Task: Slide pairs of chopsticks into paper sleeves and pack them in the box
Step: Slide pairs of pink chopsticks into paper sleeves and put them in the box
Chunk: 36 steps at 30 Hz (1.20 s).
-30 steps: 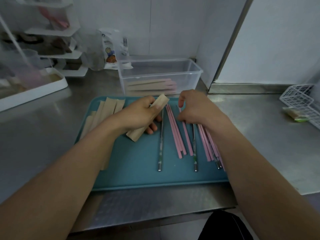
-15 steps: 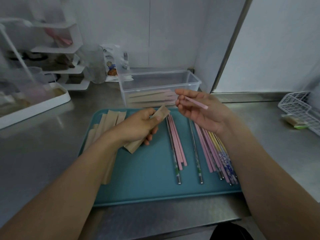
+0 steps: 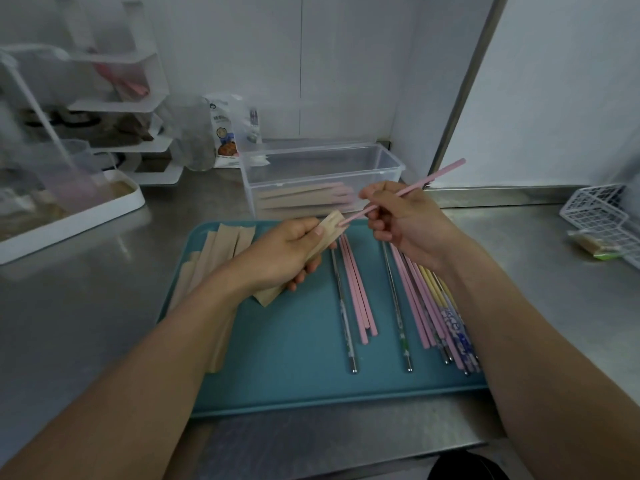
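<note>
Both hands are gripping: left hand point(image 3: 280, 258) holding sleeve point(image 3: 323, 237), right hand point(image 3: 403, 220) pinching chopstick point(image 3: 415, 185) at its mouth, needing straight alignment to enter cleanly.

Steel counter point(image 3: 86, 306) carries teal tray point(image 3: 294, 386); clear box point(image 3: 388, 168); white wire basket point(image 3: 595, 209); white rack tray point(image 3: 86, 220).

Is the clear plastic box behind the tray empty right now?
No, the clear plastic box already holds several sleeved chopsticks lying along its bottom, behind the teal tray.
</note>
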Each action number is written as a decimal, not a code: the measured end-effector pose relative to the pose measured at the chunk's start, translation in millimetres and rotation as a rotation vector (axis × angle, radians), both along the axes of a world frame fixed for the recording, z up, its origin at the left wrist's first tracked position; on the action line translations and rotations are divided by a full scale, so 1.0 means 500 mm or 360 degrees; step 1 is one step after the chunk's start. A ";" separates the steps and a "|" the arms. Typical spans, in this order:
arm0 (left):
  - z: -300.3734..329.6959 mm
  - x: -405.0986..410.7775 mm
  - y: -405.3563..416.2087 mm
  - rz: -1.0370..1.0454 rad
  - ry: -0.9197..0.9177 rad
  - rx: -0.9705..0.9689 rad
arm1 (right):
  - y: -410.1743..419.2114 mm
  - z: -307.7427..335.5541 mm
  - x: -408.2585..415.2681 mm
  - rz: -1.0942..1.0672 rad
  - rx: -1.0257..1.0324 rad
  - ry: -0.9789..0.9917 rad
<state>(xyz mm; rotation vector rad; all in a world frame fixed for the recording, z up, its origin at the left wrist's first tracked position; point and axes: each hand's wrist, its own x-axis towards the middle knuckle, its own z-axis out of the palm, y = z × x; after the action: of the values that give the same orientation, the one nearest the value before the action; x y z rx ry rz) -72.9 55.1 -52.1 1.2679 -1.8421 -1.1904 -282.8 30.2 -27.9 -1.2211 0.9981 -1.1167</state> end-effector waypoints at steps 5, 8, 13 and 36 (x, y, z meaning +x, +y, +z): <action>0.003 -0.004 0.003 -0.0047 0.0015 -0.0002 | -0.005 -0.006 0.000 0.0011 0.0011 0.0023; 0.004 -0.004 0.004 -0.0070 0.0008 0.0009 | -0.008 -0.010 -0.001 0.0059 0.0007 0.0080; 0.004 -0.002 0.006 -0.0149 -0.0021 0.0031 | -0.003 -0.013 0.002 0.0235 0.0174 0.0149; 0.003 -0.001 0.001 -0.0068 0.0002 0.0036 | -0.011 -0.010 0.001 -0.0509 -0.0364 0.0243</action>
<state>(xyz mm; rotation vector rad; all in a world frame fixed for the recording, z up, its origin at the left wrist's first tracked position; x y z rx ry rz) -73.3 55.6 -50.8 1.2455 -1.8683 -1.2379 -282.0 24.5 -33.1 -1.3770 1.2387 -1.4340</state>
